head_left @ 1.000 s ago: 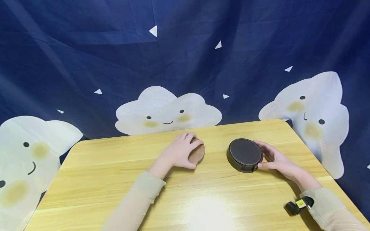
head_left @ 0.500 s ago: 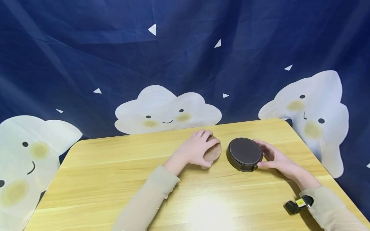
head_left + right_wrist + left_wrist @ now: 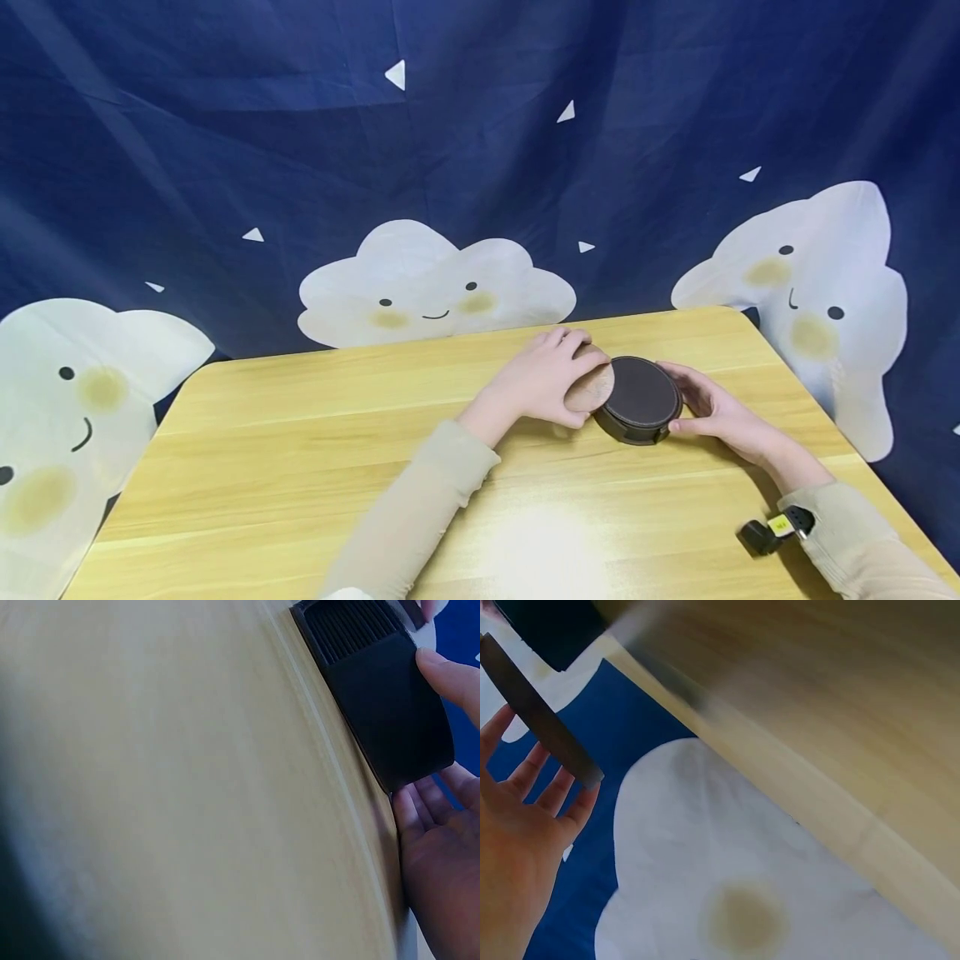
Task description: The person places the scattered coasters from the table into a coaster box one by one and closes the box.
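My left hand (image 3: 542,380) grips a round wooden coaster (image 3: 594,389) by its edge, fingers at the far side and thumb at the near side. The coaster is held up off the table, tilted, and overlaps the left rim of a round black coaster holder (image 3: 645,396) in the head view; whether they touch I cannot tell. The left wrist view shows the coaster (image 3: 541,712) edge-on at the fingertips. My right hand (image 3: 716,414) holds the coaster holder from the right, thumb in front. In the right wrist view, stacked dark edges show in the opening of the holder (image 3: 386,712).
The wooden table (image 3: 315,467) has its back edge against a dark blue curtain (image 3: 480,150) with printed clouds. A black strap device with a yellow label (image 3: 780,527) sits on the right sleeve.
My left hand has moved right with the wooden coaster, from mid-table to the left rim of the coaster holder. The right hand and the holder stay in place.
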Available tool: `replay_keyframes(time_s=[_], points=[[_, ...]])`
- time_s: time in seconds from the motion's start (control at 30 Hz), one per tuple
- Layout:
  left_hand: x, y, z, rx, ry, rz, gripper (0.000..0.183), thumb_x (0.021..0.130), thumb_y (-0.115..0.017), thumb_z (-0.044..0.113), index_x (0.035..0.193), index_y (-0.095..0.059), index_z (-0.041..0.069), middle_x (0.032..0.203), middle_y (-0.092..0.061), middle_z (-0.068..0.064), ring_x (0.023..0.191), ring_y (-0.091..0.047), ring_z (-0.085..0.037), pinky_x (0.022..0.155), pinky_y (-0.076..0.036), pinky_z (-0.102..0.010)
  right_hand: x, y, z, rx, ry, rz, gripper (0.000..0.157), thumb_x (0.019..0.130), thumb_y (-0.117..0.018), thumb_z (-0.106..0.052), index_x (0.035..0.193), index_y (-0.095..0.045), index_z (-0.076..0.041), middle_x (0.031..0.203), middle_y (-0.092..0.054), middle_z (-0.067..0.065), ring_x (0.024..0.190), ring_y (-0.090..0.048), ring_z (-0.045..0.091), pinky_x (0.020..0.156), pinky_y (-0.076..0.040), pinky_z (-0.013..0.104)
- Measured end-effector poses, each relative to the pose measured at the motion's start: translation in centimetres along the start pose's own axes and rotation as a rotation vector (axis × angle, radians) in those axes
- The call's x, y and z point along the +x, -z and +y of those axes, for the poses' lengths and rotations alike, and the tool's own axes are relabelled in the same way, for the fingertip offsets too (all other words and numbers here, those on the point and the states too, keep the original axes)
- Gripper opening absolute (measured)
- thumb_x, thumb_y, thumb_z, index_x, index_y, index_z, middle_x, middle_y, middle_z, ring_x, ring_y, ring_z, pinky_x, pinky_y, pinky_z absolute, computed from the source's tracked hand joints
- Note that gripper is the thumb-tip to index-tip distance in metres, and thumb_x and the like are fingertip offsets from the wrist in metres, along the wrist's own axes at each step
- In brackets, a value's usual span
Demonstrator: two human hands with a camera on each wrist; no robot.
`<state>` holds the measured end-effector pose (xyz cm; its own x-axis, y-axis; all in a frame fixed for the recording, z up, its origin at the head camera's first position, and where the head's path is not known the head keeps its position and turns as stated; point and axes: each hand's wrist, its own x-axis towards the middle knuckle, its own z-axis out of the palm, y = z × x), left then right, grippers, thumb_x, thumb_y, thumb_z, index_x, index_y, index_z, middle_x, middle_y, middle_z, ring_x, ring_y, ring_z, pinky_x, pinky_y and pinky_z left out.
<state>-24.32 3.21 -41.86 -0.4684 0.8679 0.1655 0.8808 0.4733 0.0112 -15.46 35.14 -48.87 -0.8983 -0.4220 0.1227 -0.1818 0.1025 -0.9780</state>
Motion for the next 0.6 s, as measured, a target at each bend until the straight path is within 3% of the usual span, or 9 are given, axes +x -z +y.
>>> replay_keyframes(time_s=[0.6], points=[[3.9, -1.7, 2.9, 0.02, 0.014, -0.02, 0.085, 0.078, -0.074, 0.067, 0.153, -0.051, 0.033, 0.153, -0.046, -0.002, 0.138, -0.043, -0.02, 0.118, -0.039, -0.04, -0.1, -0.1, -0.2, -0.019, -0.005, 0.003, 0.083, 0.09, -0.065, 0.017, 0.164, -0.028, 0.003, 0.153, -0.05, -0.023, 0.136, -0.051, -0.011, 0.109, -0.036, 0.006]])
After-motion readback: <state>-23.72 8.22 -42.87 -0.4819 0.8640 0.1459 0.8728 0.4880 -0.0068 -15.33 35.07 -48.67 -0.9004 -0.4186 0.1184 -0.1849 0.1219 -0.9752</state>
